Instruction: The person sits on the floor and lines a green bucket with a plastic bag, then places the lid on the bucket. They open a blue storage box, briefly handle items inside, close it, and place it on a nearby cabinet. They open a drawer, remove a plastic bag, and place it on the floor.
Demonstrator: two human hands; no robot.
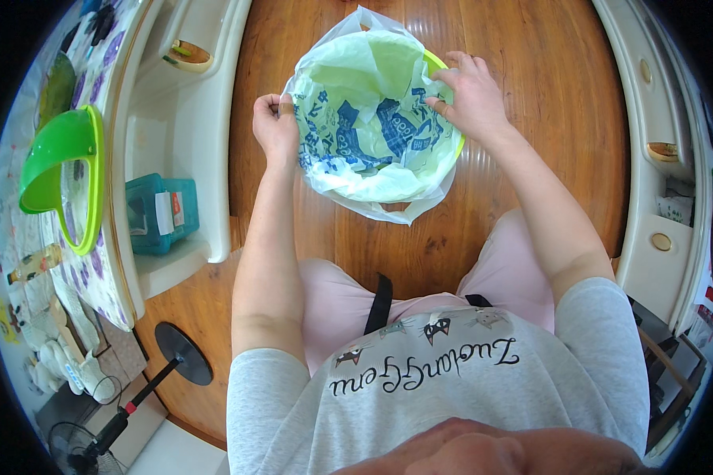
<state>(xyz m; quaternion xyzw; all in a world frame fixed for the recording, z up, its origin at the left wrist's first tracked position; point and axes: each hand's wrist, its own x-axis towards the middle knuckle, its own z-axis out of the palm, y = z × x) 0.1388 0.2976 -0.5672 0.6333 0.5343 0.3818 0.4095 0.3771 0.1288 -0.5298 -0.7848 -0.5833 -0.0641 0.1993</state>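
Observation:
A round light-green bin (432, 62) stands on the floor before me, lined with a translucent white plastic bag (365, 77) that bears blue printing. The bag hangs over the rim at the far, left and near sides. On the right, part of the bare rim shows. My left hand (277, 127) pinches the bag's edge at the left side of the rim. At the right rim is my right hand (475, 98), its thumb and forefinger on the bag's edge and the other fingers spread outside the bin.
On the left table lie a green bin lid with an opening (97, 178), a bottle (35, 263) and white gloves (65, 362). A teal plastic box (163, 214) sits on the shelf below. A black fan (86, 451) stands at lower left. White drawers (659, 240) line the right.

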